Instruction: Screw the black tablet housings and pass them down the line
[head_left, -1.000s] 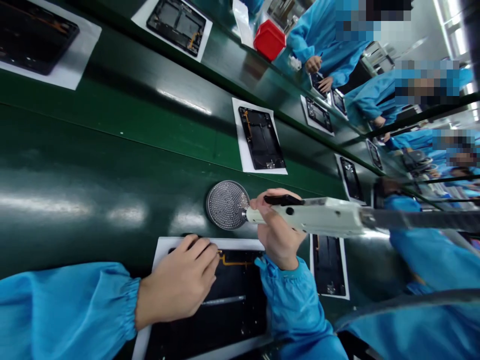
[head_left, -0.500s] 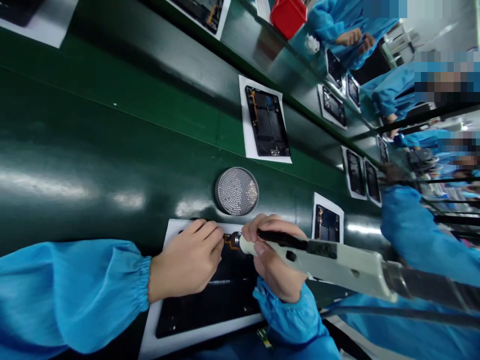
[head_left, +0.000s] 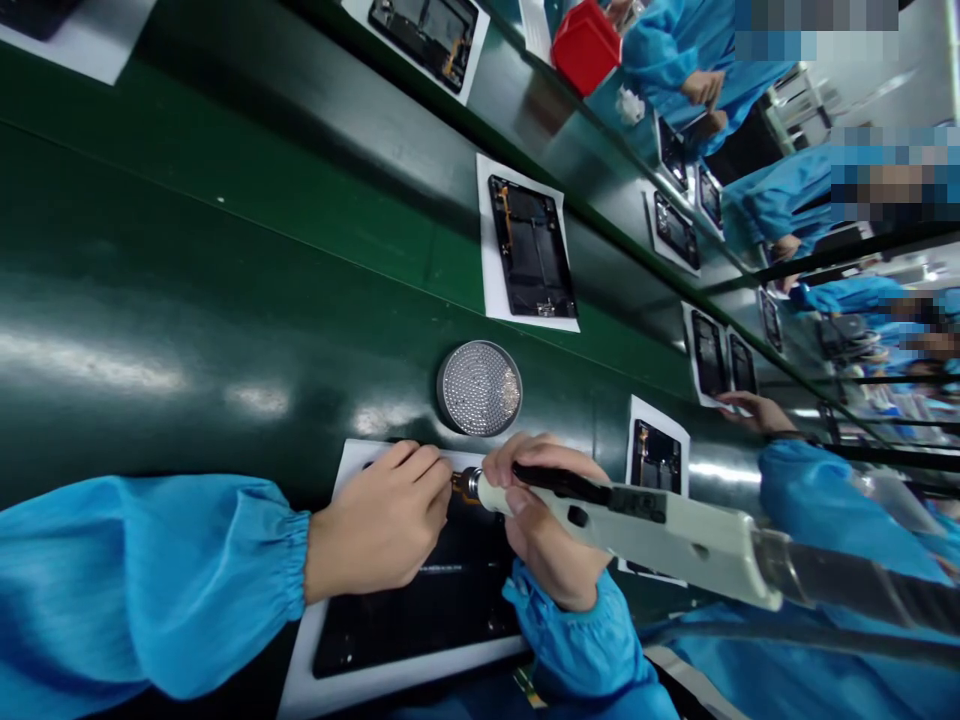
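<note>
A black tablet casing [head_left: 412, 625] lies open on a white sheet [head_left: 298, 670] at the bench's near edge. My right hand [head_left: 551, 515] is wrapped round a pale electric screwdriver [head_left: 682, 540], which lies nearly level, its nose pointing left over the casing's upper part. Close to that nose, my left hand [head_left: 379, 525] rests over the casing with its fingers curled together; whatever the fingertips pinch is hidden. An orange flex strip [head_left: 457, 484] shows between the two hands. Just beyond them stands a round dimpled metal dish [head_left: 480, 388] with small shiny bits on its right side.
Another tablet casing [head_left: 534, 245] on white paper lies on the green bench [head_left: 247, 270] ahead, and one more [head_left: 655, 458] to the right. A red bin [head_left: 586, 48] stands across the line. At right, a co-worker's hand [head_left: 757, 410] touches a sheet under a casing.
The co-worker's arm at right has reached to a casing's sheet. My hands and the screwdriver stay almost in place over the casing; the view has shifted slightly.
</note>
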